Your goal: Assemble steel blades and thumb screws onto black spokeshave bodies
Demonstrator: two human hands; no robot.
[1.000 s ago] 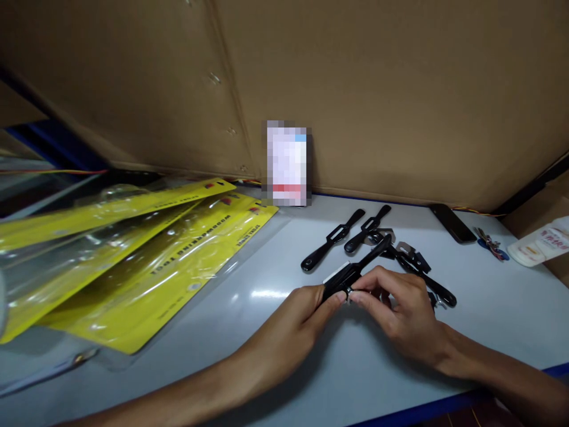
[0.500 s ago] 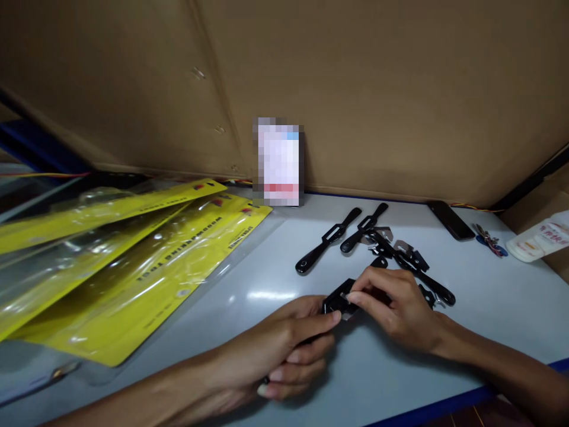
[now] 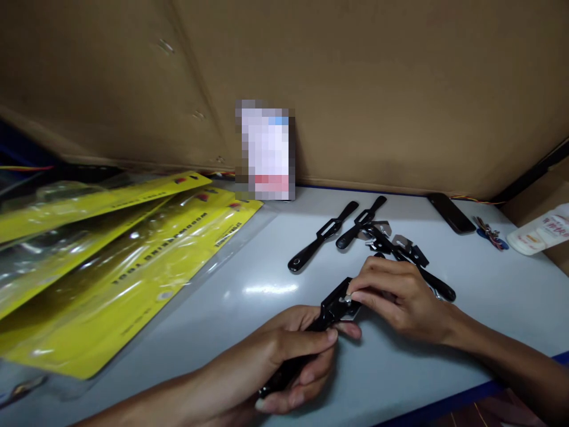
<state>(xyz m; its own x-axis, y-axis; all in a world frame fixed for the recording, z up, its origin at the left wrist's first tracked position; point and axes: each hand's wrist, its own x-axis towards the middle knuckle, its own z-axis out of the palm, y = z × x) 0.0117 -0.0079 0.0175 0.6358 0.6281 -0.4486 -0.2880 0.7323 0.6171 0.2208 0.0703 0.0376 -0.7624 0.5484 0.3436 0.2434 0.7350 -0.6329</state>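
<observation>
The left hand [image 3: 296, 362] is gripping the black tool [image 3: 334, 305] in the lower middle of the frame, its fingers curling around the near handle and the thumb lying along it; the tool is tilting up toward the right, clear of the bench [image 3: 249, 249]. The right hand [image 3: 400, 296] is bringing thumb and forefinger together in a tight pinch at the silver screw [image 3: 347, 299] on the tool's middle. A blade [image 3: 349, 316] is showing at the tool's lower edge.

The step in hand seems to be turning or seating that screw. The next move is probably calling for small twists with the right fingers while the left grip is keeping the tool and blade from shifting; a loose hold could be letting the blade slip askew.

Right of centre, 2 black frames, the left frame [image 3: 325, 233] and the right frame [image 3: 362, 222], are lying near a loose plate [image 3: 383, 228]. Yellow packs [image 3: 84, 341] are filling the left side.
</observation>
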